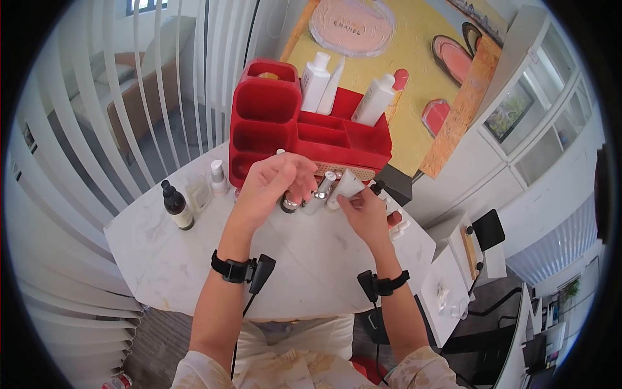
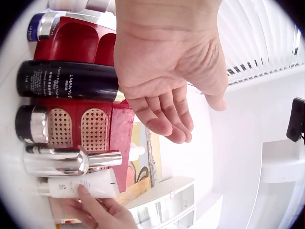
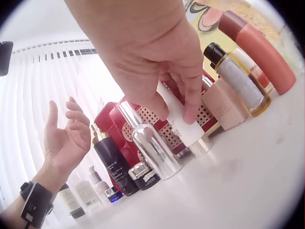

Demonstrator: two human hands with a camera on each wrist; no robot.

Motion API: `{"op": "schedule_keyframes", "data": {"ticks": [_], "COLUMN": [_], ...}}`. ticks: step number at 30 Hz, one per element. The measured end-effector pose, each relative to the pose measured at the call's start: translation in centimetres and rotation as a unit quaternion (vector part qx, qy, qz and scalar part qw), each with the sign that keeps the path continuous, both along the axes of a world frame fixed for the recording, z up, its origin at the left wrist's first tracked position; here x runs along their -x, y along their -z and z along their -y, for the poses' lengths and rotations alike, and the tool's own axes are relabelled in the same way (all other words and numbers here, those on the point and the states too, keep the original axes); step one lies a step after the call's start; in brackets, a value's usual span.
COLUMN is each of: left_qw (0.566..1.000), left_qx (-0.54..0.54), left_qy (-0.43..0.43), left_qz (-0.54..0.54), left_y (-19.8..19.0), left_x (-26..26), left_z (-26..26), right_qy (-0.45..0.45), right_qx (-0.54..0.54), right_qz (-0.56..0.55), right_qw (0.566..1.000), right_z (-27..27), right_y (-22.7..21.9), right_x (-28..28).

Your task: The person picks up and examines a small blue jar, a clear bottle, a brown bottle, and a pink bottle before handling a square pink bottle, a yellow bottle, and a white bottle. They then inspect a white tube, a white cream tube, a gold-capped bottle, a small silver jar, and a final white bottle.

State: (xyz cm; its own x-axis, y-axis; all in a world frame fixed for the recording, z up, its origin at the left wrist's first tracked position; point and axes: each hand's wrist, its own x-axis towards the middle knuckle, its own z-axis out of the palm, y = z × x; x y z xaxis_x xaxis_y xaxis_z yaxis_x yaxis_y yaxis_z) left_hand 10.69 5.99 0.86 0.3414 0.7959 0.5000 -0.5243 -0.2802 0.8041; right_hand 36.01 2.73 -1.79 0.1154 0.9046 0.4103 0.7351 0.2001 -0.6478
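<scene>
From the head camera I see my left hand [image 1: 275, 181] raised over the white marble worktop [image 1: 162, 259], fingers loose and spread, holding nothing, just in front of the red organiser [image 1: 272, 123]. My right hand [image 1: 369, 217] pinches a white tube [image 1: 348, 187] that stands upright on the worktop, close against the organiser's front. A silver spray bottle [image 1: 322, 189] stands just left of the tube, and a dark dropper bottle [image 1: 176, 206] stands well apart at the left edge.

On the left wrist camera, my left hand [image 2: 167, 71] is open with the palm showing and the fingers [image 2: 164, 117] relaxed, touching nothing. Beside it are a black pump bottle [image 2: 66, 81], the silver spray bottle [image 2: 66, 161] and the white tube [image 2: 81, 186], with my right hand's fingers [image 2: 97, 210] on the tube.

On the right wrist camera, my right hand [image 3: 147, 62] grips the white tube [image 3: 183, 125] between thumb and fingers; its silver cap rests on the worktop. The silver spray bottle [image 3: 152, 145] is just beside it, an amber bottle [image 3: 238, 81] on the other side.
</scene>
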Motion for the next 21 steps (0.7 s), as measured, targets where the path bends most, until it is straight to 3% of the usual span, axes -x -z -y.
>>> {"op": "schedule_keyframes", "data": {"ticks": [4, 12, 21], "left_qw": [0.998, 0.993, 0.992], "left_qx": [0.054, 0.098, 0.071], "left_qy": [-0.014, -0.032, -0.099], "left_qz": [0.033, 0.064, 0.024], "left_y": [-0.9, -1.3, -0.9], "left_x": [0.1, 0.1, 0.1], "left_z": [0.4, 0.3, 0.1], "right_qy": [0.018, -0.028, -0.097], "right_qx": [-0.024, -0.125, -0.164], "right_qz": [-0.013, -0.052, 0.089], "right_qw": [0.999, 0.99, 0.978], "right_z": [1.0, 0.9, -4.4], "right_y": [-2.5, -8.5, -11.8], "right_x": [0.2, 1.3, 3.7]}}
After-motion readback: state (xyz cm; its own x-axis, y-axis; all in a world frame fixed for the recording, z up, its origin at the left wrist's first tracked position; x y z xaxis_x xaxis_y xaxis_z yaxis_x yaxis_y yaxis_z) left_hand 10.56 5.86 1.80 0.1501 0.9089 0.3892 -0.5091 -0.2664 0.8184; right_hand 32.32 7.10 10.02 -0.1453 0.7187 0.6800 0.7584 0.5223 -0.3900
